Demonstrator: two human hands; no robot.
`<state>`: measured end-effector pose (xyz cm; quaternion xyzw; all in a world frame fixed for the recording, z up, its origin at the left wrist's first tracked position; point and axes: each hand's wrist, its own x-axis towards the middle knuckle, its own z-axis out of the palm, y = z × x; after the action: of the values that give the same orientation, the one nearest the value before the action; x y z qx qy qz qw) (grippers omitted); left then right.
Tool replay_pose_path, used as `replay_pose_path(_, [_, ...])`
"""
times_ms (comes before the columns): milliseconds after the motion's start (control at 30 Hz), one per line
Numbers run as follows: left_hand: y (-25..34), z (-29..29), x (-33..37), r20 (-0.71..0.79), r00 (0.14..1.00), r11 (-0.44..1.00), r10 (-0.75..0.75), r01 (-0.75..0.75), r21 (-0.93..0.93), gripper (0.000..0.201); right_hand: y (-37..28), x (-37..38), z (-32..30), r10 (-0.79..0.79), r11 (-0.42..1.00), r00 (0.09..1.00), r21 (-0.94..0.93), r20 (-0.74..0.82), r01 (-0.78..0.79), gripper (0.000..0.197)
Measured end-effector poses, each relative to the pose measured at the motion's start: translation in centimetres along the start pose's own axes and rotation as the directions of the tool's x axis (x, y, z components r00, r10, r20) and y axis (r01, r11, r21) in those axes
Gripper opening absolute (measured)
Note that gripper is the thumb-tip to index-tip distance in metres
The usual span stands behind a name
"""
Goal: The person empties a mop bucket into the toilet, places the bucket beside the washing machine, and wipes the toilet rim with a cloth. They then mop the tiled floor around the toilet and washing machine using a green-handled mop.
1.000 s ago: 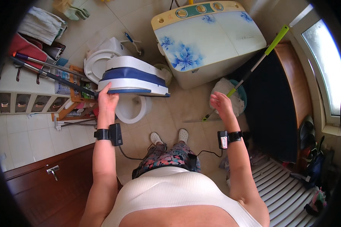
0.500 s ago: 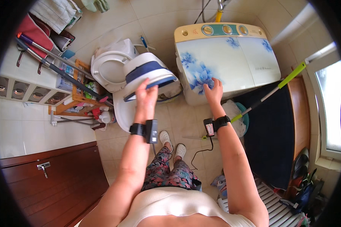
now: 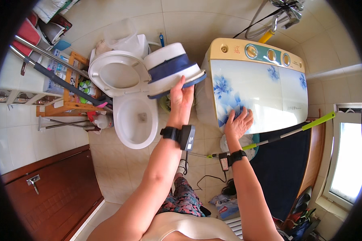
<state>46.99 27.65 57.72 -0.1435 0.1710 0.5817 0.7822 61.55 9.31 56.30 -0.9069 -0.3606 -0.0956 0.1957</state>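
My left hand (image 3: 182, 95) is closed on the brim of a white hat (image 3: 165, 53) with a wide navy band and a blue-edged brim. The hat is tilted in the air between the toilet (image 3: 118, 106) and the washing machine (image 3: 249, 96); some of its brim is behind my fingers. My right hand (image 3: 239, 121) lies with fingers apart on the near left part of the machine's white lid, over its blue flower print. Nothing shows in that hand. Black wristbands with small boxes are on both wrists.
The toilet stands with its lid and seat raised. A green-handled pole (image 3: 317, 120) slants in front of the washing machine, above a teal basin (image 3: 255, 140). At left are a wooden shelf (image 3: 64, 105) with bottles and a grey pole (image 3: 60, 75). A brown door (image 3: 54, 197) is at lower left.
My view has shifted, with the toilet bowl now in fuller sight. The hat, still in my left hand, has moved right, nearer the machine. My right hand has come down flatter on the lid.
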Motion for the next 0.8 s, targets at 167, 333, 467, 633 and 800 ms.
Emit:
replay_pose_path(167, [0.4, 0.6, 9.4, 0.024, 0.998, 0.998, -0.063, 0.063, 0.012, 0.019, -0.5, 0.2, 0.0, 0.007, 0.997, 0.998, -0.075, 0.07, -0.002, 0.053])
replay_pose_path(333, [0.9, 0.0, 17.7, 0.023, 0.997, 0.985, -0.074, 0.07, 0.157, 0.015, -0.7, 0.5, 0.2, 0.022, 0.997, 0.993, -0.072, 0.116, -0.014, 0.052])
replay_pose_path(467, [0.0, -3.2, 22.5, 0.018, 0.992, 0.961, -0.127, 0.119, 0.251, 0.017, -0.7, 0.6, 0.3, 0.034, 0.995, 0.988, -0.098, 0.154, -0.019, 0.05])
replay_pose_path(633, [-2.0, -10.0, 27.0, -0.061, 0.987, 0.973, -0.149, 0.158, 0.168, 0.026, -0.7, 0.7, 0.3, 0.044, 0.996, 0.98, -0.09, 0.195, -0.027, 0.051])
replay_pose_path(800, [-2.2, -13.6, 29.4, -0.1, 0.99, 0.878, -0.1, 0.135, 0.459, 0.03, -0.7, 0.7, 0.4, 0.012, 0.992, 0.979, -0.128, 0.201, 0.014, 0.05])
